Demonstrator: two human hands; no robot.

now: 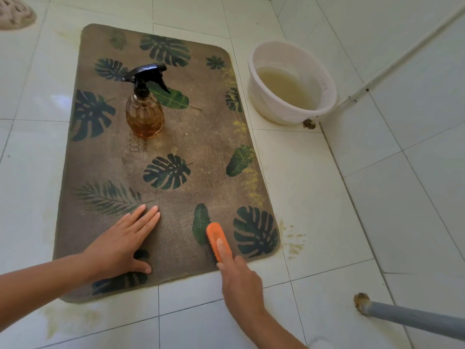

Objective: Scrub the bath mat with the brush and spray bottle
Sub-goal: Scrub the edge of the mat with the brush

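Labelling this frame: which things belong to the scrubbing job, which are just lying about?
In the job: bath mat, orange brush in the right hand, spray bottle standing on the mat, left hand flat on it.
Lying about: white basin, grey pipe.

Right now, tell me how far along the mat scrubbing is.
Done: yellowish residue along the bath mat right edge and murky water in the basin suggest earlier work. In hand: right hand presses the orange brush on the near end; left hand lies flat on the mat. Left: the far half, where the spray bottle stands.
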